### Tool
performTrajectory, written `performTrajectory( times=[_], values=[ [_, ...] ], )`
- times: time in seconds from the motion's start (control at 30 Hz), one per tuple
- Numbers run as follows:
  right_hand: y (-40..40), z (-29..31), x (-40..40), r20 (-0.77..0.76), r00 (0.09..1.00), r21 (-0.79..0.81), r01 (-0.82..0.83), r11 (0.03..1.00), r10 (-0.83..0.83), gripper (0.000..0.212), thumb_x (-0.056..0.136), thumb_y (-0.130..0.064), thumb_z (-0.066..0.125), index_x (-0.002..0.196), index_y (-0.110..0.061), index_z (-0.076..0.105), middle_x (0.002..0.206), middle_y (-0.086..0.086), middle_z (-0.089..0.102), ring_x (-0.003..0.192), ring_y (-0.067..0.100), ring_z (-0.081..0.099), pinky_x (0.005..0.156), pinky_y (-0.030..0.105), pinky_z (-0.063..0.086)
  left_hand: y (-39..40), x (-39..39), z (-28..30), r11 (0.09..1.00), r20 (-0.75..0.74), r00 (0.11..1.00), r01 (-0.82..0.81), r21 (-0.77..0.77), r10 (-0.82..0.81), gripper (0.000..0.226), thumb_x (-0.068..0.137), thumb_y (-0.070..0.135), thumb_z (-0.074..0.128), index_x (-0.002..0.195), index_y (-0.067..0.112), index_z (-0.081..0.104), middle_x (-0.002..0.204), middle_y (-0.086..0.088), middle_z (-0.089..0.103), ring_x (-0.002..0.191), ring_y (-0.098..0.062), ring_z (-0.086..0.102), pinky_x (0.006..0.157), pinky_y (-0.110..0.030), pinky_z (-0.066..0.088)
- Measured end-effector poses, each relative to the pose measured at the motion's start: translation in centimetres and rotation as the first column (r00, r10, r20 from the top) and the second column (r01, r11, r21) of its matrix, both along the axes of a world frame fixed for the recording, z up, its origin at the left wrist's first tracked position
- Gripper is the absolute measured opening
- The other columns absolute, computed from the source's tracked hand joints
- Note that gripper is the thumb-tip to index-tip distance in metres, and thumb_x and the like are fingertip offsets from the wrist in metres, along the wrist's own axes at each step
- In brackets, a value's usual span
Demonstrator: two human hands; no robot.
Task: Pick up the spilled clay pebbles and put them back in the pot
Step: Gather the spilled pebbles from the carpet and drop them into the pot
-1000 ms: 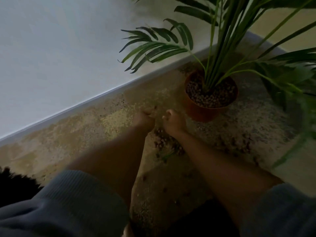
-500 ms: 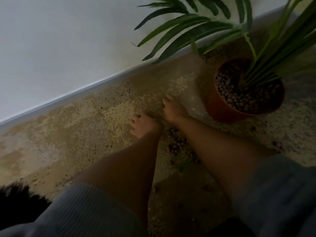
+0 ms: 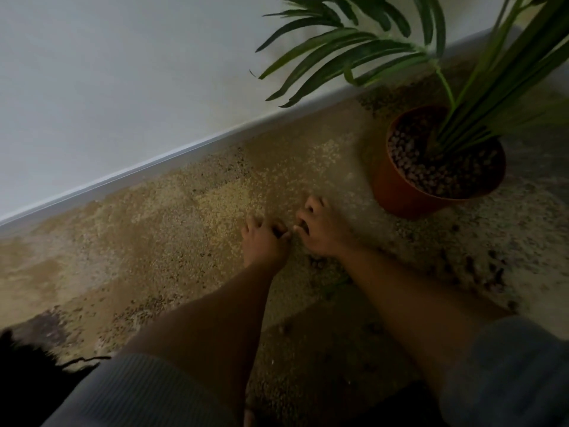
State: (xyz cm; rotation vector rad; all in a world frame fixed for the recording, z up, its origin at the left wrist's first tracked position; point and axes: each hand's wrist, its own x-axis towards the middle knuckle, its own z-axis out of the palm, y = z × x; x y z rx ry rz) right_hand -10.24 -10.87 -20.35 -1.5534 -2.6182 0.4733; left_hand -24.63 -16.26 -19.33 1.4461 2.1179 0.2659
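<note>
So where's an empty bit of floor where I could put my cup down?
The carpet between the white skirting board and the left hand looks bare. It's crowded near both hands: spilled clay pebbles lie just below the right hand, and the orange pot with its palm fronds fills the right side.

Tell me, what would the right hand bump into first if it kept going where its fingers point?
Probably just bare carpet, then the white baseboard. The right hand points up-left; the orange pot sits off to its right.
</note>
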Motion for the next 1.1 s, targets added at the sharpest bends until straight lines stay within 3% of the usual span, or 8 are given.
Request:
performTrajectory(
  times=[0.33,0.47,0.63,0.7,0.77,0.9,0.97,1.1],
  values=[
    [-4.8,1.2,1.1,0.068,0.996,-0.064,0.069,0.996,-0.064,0.025,0.097,-0.033,0.048,0.116,-0.019,0.054,0.124,0.004,0.037,0.114,0.022,0.041,0.085,0.036,0.046,-3.0,0.6,2.3,0.978,0.082,0.99,0.13,-0.161,-0.119,0.019,0.094,0.023,0.056,0.109,0.018,0.066,0.126,-0.008,0.054,0.111,-0.022,0.056,0.097,-0.037,0.049],
    [-5.9,1.7,0.9,0.073,0.976,-0.163,0.216,0.963,-0.207,0.021,0.094,-0.028,0.052,0.111,-0.018,0.06,0.125,0.003,0.041,0.112,0.023,0.046,0.092,0.043,0.048,-3.5,1.1,2.6,0.968,0.118,0.986,0.14,-0.209,-0.117,0.017,0.093,0.016,0.057,0.107,0.014,0.066,0.114,-0.005,0.064,0.102,-0.019,0.061,0.088,-0.033,0.053],
    [-5.8,2.6,0.5,0.026,0.888,-0.273,0.448,0.852,-0.458,0.019,0.092,-0.023,0.059,0.104,-0.015,0.07,0.126,0.007,0.053,0.11,0.023,0.056,0.094,0.036,0.049,-3.4,2.1,2.8,0.961,0.222,0.973,0.113,-0.253,-0.056,0.017,0.093,0.013,0.055,0.1,0.02,0.069,0.095,0.002,0.062,0.091,-0.016,0.06,0.075,-0.028,0.051],
    [-5.6,3.1,1.0,-0.085,0.767,-0.439,0.544,0.715,-0.635,0.015,0.09,-0.021,0.06,0.096,-0.013,0.072,0.113,0.009,0.066,0.098,0.024,0.064,0.081,0.033,0.055,-3.1,2.3,2.8,0.958,0.295,0.955,0.059,-0.28,0.027,0.016,0.093,0.022,0.056,0.099,0.014,0.069,0.095,-0.004,0.065,0.087,-0.019,0.061,0.072,-0.031,0.05],
    [-5.3,3.6,1.6,-0.213,0.479,-0.687,0.546,0.48,-0.851,0.007,0.089,-0.014,0.06,0.086,-0.013,0.066,0.099,0.01,0.069,0.083,0.021,0.067,0.069,0.031,0.057,-2.6,2.6,2.8,0.945,0.404,0.895,-0.054,-0.321,0.188,0.021,0.095,0.021,0.054,0.098,0.005,0.067,0.094,-0.009,0.064,0.081,-0.019,0.059,0.064,-0.029,0.047],
    [-4.9,4.4,2.8,-0.192,-0.098,-0.968,0.18,0.172,-0.977,0.012,0.089,0.0,0.052,0.079,-0.005,0.056,0.087,0.007,0.052,0.072,0.014,0.052,0.067,0.023,0.056,-1.8,3.4,2.9,0.886,0.597,0.677,-0.189,-0.424,0.431,0.023,0.097,0.011,0.043,0.094,0.005,0.066,0.083,-0.007,0.059,0.063,-0.015,0.052,0.055,-0.025,0.041],
    [-5.1,4.8,3.4,-0.125,-0.24,-0.991,-0.013,0.133,-0.963,0.019,0.089,0.0,0.043,0.073,-0.008,0.047,0.076,0.005,0.044,0.065,0.013,0.042,0.058,0.021,0.045,-1.5,3.7,3.0,0.846,0.658,0.54,-0.25,-0.47,0.525,0.027,0.096,0.007,0.039,0.097,0.005,0.065,0.08,-0.005,0.058,0.058,-0.013,0.049,0.056,-0.023,0.04],
    [-6.0,5.0,4.5,-0.063,-0.332,-0.971,-0.197,0.134,-0.941,0.021,0.086,-0.005,0.036,0.067,-0.011,0.042,0.072,0.006,0.045,0.06,0.015,0.042,0.053,0.019,0.034,-1.1,4.8,3.5,0.799,0.707,0.372,-0.286,-0.53,0.602,0.025,0.096,0.018,0.041,0.091,0.01,0.065,0.075,-0.002,0.058,0.061,-0.01,0.051,0.055,-0.019,0.046]
  ],
)
